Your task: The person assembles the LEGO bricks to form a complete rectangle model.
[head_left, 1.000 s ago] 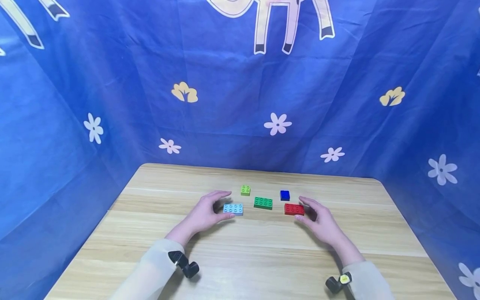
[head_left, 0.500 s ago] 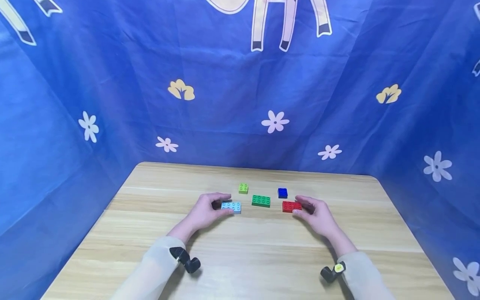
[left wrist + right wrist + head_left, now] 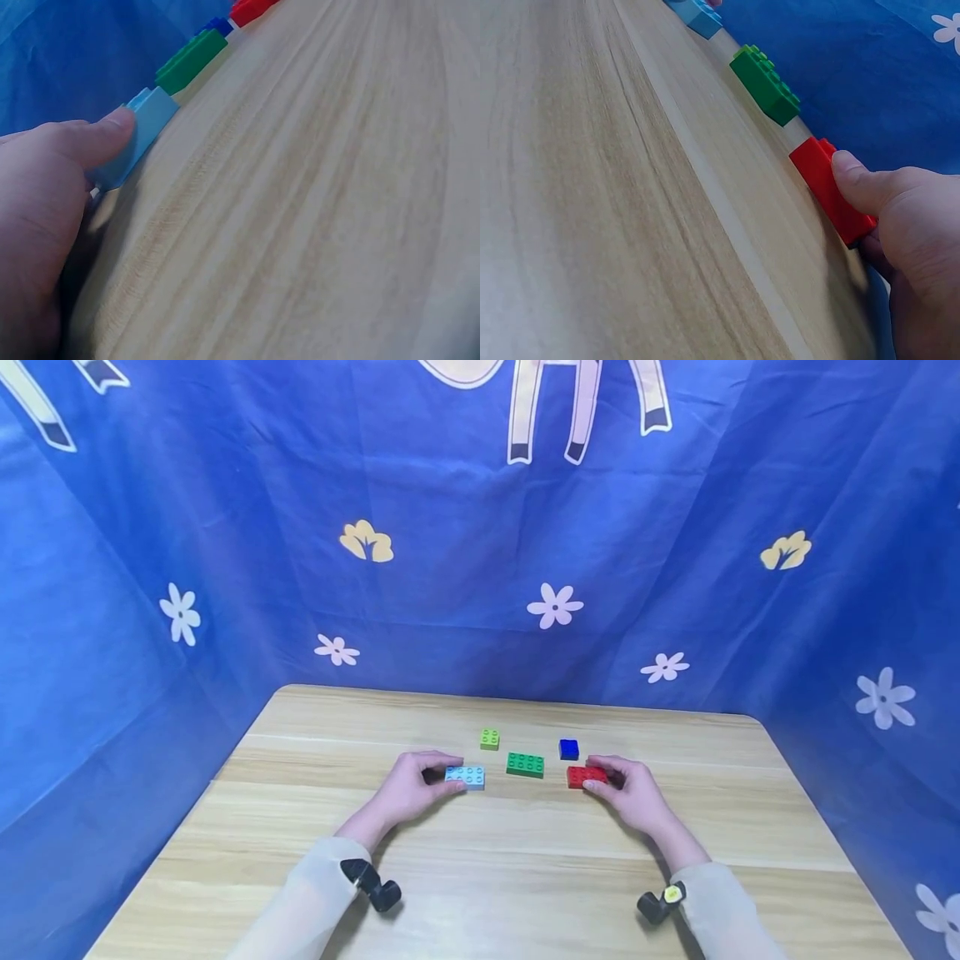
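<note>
A blue cloth [image 3: 450, 560] hangs behind and at both sides, with white flowers [image 3: 555, 607] and animal legs [image 3: 522, 418] on it. In front of it is my surface [image 3: 487, 877], which looks like pale wood and has round far corners. My left hand [image 3: 408, 789] pinches the left end of a light blue brick [image 3: 472, 776], with my thumb on the near side. My right hand [image 3: 637, 797] pinches the right end of a red brick [image 3: 576, 777] the same way, thumb on the near side too. Both bricks are around the middle, well in from the left and right edges. Between them sits a long green brick [image 3: 525, 765], touching neither. Closer to the far edge are two small bricks: a lime one [image 3: 490, 739] on the left and a dark blue one [image 3: 568, 749] near the red brick. All the bricks have their bumps up. I have pale sleeves [image 3: 296, 902] and a little black camera [image 3: 371, 885] on each wrist.
</note>
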`<state>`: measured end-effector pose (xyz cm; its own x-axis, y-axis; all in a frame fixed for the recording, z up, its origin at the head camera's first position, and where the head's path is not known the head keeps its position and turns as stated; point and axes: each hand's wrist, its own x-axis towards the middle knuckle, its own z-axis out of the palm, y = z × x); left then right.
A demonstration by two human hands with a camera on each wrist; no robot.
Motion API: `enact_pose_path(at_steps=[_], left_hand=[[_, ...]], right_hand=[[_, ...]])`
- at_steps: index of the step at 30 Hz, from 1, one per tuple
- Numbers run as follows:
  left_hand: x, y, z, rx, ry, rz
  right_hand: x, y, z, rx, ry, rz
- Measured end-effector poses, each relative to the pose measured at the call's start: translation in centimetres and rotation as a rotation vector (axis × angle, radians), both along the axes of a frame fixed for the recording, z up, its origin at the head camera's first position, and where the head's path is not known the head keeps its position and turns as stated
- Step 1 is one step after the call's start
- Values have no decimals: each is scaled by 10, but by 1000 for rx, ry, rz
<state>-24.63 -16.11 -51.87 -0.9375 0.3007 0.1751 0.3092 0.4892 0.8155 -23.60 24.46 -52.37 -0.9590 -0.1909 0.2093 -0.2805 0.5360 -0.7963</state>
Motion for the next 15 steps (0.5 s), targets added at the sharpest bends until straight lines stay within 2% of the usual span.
enact_pose_path(at_steps=[5,15], left_hand=[[-1,1,0,2,6,-9],[-4,1,1,-31,17,-22]], right_hand=[[-2,1,-1,22,31,4],[-6,2,1,38,21,28]])
